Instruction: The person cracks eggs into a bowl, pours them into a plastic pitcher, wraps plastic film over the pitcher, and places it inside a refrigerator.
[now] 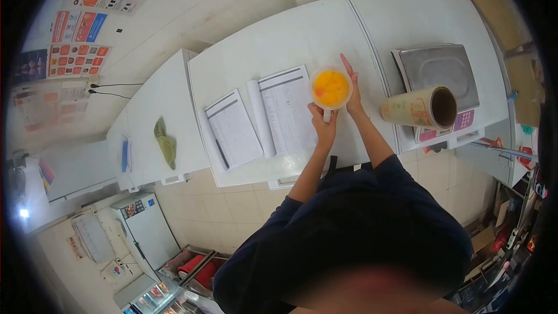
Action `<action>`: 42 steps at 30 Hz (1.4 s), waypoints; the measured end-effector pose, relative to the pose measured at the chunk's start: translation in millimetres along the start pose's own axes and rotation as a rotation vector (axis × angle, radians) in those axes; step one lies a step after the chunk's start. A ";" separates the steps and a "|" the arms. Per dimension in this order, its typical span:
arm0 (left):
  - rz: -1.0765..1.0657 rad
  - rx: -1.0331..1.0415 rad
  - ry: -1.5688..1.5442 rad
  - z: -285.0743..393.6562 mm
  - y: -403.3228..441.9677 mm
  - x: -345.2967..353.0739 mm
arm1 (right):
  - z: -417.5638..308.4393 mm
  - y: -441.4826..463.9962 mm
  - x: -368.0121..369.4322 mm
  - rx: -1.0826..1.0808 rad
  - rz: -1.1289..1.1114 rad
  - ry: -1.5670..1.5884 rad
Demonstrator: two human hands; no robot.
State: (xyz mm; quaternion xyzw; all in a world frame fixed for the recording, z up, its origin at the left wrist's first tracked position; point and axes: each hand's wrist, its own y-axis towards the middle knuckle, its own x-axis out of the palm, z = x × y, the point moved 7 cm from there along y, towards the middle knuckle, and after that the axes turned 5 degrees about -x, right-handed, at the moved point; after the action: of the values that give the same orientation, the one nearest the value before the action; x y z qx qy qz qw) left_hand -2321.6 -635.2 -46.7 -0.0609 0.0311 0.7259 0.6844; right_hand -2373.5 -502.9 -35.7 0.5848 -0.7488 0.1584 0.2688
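My left hand [324, 125] is closed around the handle of a clear plastic jug [329, 108]. Inside the jug are several yellow-orange egg yolks [331, 87], or something that looks like them. My right hand [353, 90] lies along the jug's right side, its fingers stretched out and pointing away from me. The palm seems to touch the wall of the jug. Just left of the jug, an open notebook with printed tables [288, 110] lies on the white table [261, 52]. A printed sheet on a clipboard [233, 131] is beside it.
To the right stands a weighing scale [442, 72] with a pink keypad, and a large roll of printed film [415, 109] leans on it. A green cloth [165, 142] lies on the left counter. A white fridge [145, 229] is at lower left; cluttered shelves [505, 238] are at right.
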 end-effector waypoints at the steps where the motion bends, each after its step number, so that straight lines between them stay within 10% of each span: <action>1: 0.022 -0.015 0.042 -1.0 -2.0 1.5 | 5.0 -0.9 -6.4 -0.007 0.038 -0.022; 8: 0.006 0.029 -0.165 17.3 -22.0 29.2 | 39.2 5.9 -45.1 -0.074 0.142 0.018; 10: -0.094 0.122 -0.346 5.4 -34.7 40.9 | 26.0 -7.4 -57.2 -0.269 -0.018 -0.827; 13: -0.194 -0.084 -0.701 -4.2 -44.9 54.5 | 30.7 -35.5 -100.7 -0.448 0.094 -1.168; 16: -0.213 -0.309 -0.871 -26.1 -39.8 57.3 | -15.7 -74.8 -98.3 -0.024 0.366 -0.562; 18: -0.286 -0.416 -1.060 -73.2 -28.9 53.3 | -2.2 -84.6 -100.8 -0.179 0.177 -0.538; 20: -0.847 -0.588 -1.612 -81.4 -19.1 52.6 | 9.8 -88.7 -87.5 -0.328 0.170 -0.486; 21: -0.183 -1.104 -1.250 -125.4 -12.9 36.0 | -10.7 -95.4 -60.8 -0.500 0.113 -0.775; 23: -0.150 -1.231 -1.143 -129.4 0.9 12.3 | -29.6 -90.5 -35.4 -0.709 -0.036 -1.059; 25: -0.044 -0.804 -0.678 -98.4 36.8 -11.8 | -28.2 -82.8 -44.5 -0.121 0.156 -0.842; 30: -0.184 -0.103 -0.210 13.6 102.9 1.0 | -38.1 -73.2 -52.3 -0.282 0.297 -1.040; 34: -0.585 -0.225 -0.513 31.1 114.3 41.9 | 0.9 -55.7 -74.2 -0.034 0.250 -0.879; 42: -0.302 -0.108 -0.709 50.6 19.6 -15.2 | -35.5 -93.4 -52.8 0.011 0.112 -0.875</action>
State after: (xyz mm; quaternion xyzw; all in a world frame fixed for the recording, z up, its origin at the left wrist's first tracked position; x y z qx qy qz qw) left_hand -2342.6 -644.9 4.7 0.1541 -0.2548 0.5937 0.7476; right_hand -2267.0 -466.3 -45.3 0.5567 -0.8218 -0.0861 -0.0858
